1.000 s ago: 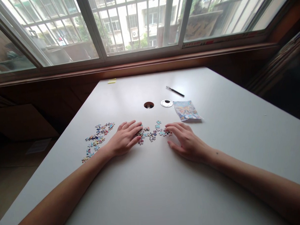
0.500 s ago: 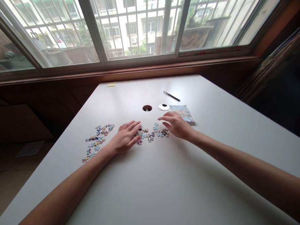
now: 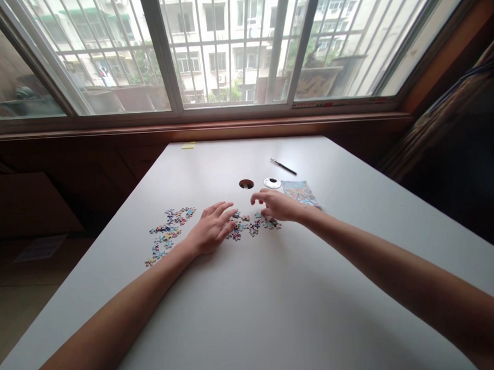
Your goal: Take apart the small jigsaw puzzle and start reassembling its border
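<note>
The right hand [image 3: 272,204] has shifted from the right end of the middle cluster of jigsaw pieces [image 3: 255,227] to its back edge, just beside the printed packet [image 3: 299,192], so the pieces at that end now lie in plainer view on the desk [image 3: 252,310]. Its fingers curl downward with the thumb tucked below, and I cannot tell whether they pinch a piece. The left hand [image 3: 211,230] lies palm down, fingers open and loosely spread at the cluster's left edge, its forearm passing beside the left scatter of jigsaw pieces [image 3: 167,237].
</note>
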`<state>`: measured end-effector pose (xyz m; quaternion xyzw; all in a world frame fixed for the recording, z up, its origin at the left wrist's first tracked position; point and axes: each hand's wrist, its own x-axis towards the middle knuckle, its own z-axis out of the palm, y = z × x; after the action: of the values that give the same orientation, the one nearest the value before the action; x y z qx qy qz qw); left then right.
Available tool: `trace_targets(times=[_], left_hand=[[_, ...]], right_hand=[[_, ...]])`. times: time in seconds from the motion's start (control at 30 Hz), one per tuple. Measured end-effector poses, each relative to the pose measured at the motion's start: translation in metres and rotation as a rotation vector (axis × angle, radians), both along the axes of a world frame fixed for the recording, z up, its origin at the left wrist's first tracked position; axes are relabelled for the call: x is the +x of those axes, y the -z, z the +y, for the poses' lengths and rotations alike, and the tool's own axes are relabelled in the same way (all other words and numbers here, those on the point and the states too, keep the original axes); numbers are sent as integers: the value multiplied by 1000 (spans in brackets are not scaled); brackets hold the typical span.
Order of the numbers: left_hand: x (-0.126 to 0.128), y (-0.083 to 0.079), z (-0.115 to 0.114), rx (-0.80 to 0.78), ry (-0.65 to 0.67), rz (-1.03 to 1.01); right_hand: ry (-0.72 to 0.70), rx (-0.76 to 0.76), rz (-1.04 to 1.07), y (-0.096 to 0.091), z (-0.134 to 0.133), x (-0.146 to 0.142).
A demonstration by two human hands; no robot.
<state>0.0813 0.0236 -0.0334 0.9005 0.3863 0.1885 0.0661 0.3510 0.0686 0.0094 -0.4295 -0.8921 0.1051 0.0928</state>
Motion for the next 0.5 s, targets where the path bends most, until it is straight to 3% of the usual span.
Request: trace_targets(times=[0.2,0.37,0.5], left_hand=[[0,1,-1,15,-6,-33],[-1,1,0,32,-5,-36],[0,-3,-2,38,-1,-60]], right_hand=[[-119,-49,-4,-8,1,-9],[-78,-57,84,-6,3,-9],[4,-126,199,-2,-12,-12]])
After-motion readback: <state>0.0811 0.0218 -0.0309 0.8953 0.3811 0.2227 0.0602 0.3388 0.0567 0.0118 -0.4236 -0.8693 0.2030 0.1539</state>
